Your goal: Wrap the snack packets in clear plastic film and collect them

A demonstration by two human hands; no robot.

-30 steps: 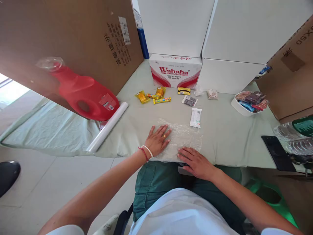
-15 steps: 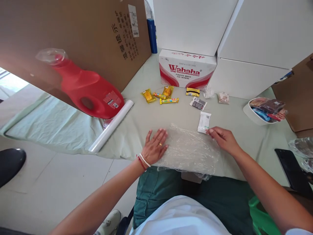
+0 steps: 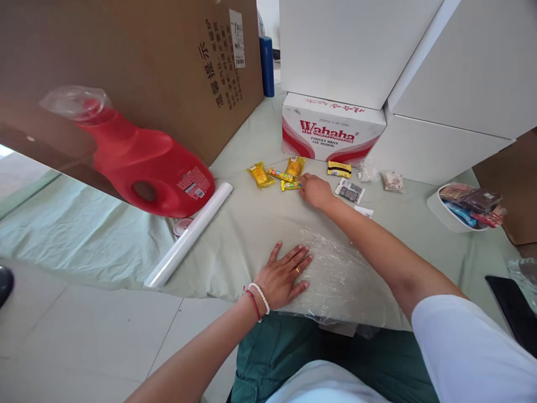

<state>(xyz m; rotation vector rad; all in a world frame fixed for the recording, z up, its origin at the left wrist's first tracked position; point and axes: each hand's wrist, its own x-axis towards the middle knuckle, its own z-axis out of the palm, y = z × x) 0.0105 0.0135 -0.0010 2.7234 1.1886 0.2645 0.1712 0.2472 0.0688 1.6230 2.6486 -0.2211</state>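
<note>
My left hand (image 3: 284, 274) lies flat with fingers spread, pressing the left edge of a sheet of clear plastic wrap (image 3: 348, 274) on the cloth. Farther back, my right hand (image 3: 318, 191) is closed at the fingertips around the right end of a small yellow snack stick (image 3: 289, 185). Another yellow stick (image 3: 280, 175) lies just behind that one. Two yellow-wrapped snacks, one on the left (image 3: 260, 174) and one behind (image 3: 295, 165), are close by. My right forearm partly covers a white packet (image 3: 363, 211).
A red jug (image 3: 153, 162) and a white roll (image 3: 191, 235) lie left, before a large cardboard box (image 3: 146, 56). A Wahaba-style printed carton (image 3: 333, 129) stands behind. Small packets (image 3: 350, 191) sit right of my hand; a white tub (image 3: 451, 215) of wrapped snacks and a black phone (image 3: 512, 308) are farther right.
My right hand has left the white packet and moved left and away from me to the yellow snack stick. My left hand stays flat on the wrap. The view has shifted slightly.
</note>
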